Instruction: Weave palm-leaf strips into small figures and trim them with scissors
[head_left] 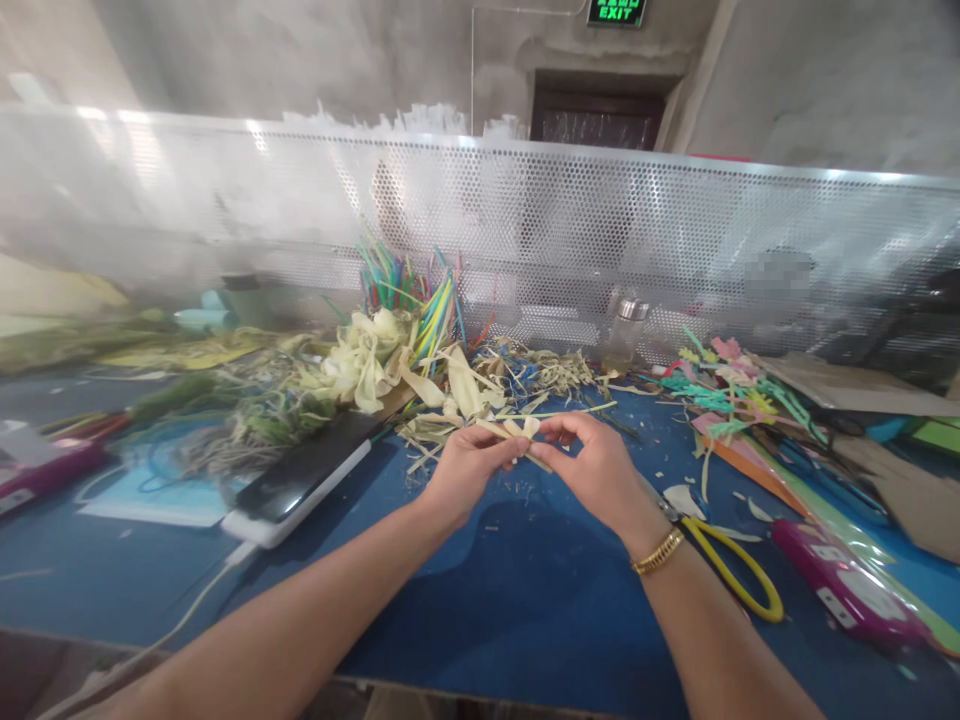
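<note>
Above the blue tabletop (555, 610), my left hand (472, 460) pinches a pale, folded strip of corn husk (517, 430) between thumb and fingers. My right hand (592, 460) closes on the other side of the same strip, its thumb and forefinger at the husk's edge. A thin pale green stem (570, 411) shows just behind the fingers. Right beyond my hands lie loose dry husk pieces (461, 385) and a cream husk bunch (367, 355). Yellow-handled scissors (739, 575) rest by my right wrist, their blades partly hidden.
A phone (307, 465) lies on a white power bank (292, 510) with a cable. Coloured stems (405, 285) stand at the back. A glass bottle (624, 330) is near the perforated metal screen (570, 220). At right are paper flowers (731, 390) and a magenta device (847, 585).
</note>
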